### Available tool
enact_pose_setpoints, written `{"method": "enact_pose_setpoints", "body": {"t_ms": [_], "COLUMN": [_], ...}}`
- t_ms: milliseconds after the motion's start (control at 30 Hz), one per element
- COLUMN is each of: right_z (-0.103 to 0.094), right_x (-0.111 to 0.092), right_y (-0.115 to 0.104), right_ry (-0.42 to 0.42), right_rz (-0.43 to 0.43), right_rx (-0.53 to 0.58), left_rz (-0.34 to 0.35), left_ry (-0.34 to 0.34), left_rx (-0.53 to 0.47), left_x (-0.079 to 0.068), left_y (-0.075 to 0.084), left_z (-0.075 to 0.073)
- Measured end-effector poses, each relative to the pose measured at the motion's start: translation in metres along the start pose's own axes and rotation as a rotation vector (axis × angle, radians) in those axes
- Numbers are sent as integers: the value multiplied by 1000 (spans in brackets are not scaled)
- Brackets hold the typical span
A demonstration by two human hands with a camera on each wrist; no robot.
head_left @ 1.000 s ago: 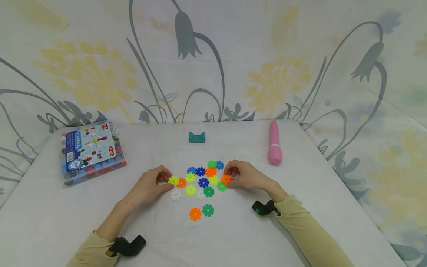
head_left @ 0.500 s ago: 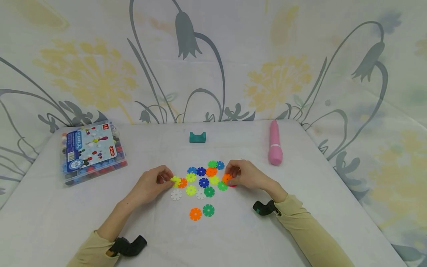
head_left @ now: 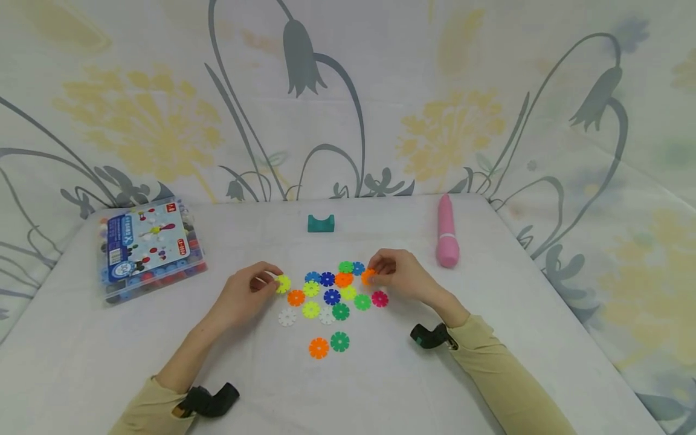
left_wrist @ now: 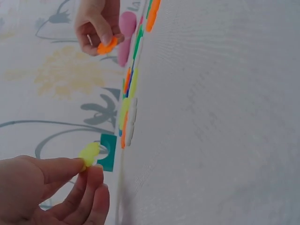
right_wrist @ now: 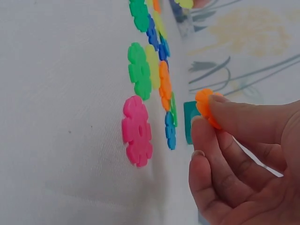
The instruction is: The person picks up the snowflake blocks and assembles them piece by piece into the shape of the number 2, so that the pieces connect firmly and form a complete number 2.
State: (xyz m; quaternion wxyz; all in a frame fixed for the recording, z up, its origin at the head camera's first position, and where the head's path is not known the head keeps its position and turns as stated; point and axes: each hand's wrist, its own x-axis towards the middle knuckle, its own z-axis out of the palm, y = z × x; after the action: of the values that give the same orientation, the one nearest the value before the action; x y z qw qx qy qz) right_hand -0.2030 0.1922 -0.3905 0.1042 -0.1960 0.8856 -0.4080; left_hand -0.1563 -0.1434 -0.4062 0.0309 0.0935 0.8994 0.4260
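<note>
Between thumb and fingertips my left hand (head_left: 247,294) pinches a yellow notched snowflake disc (left_wrist: 89,154), raised off the table. My right hand (head_left: 405,277) pinches an orange snowflake disc (right_wrist: 206,107) the same way, also held up. Under and between the hands, several flat snowflake discs in many colours lie loosely grouped. A pink disc (head_left: 380,299) is closest below the right hand, beside a light green disc (head_left: 362,302). Closest to the left hand lie another orange disc (head_left: 296,298) and a white disc (head_left: 287,316).
A clear plastic box (head_left: 152,251) of colourful parts sits at the back left. A small teal block with a curved notch (head_left: 321,224) stands at the back middle. The pink cylindrical case (head_left: 448,232) lies at the back right, before the flowered cloth backdrop (head_left: 370,109).
Both hands have lifted their discs up and away from the group. The right hand has uncovered the pink disc; the left hand's yellow disc no longer overlaps the orange one.
</note>
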Motion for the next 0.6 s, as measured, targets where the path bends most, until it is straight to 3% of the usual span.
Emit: {"method": "enact_pose_setpoints", "body": {"t_ms": [300, 600], "right_z": [5, 15], "right_x": [5, 16], "right_y": [-10, -27], "right_ry": [49, 101], "right_rz": [17, -28], "right_rx": [162, 195], "left_rz": [-20, -42], "left_ry": [-13, -23], "left_rx": [-186, -228], "left_x": [0, 4], "left_y": [5, 23], "left_z": [-3, -3]}}
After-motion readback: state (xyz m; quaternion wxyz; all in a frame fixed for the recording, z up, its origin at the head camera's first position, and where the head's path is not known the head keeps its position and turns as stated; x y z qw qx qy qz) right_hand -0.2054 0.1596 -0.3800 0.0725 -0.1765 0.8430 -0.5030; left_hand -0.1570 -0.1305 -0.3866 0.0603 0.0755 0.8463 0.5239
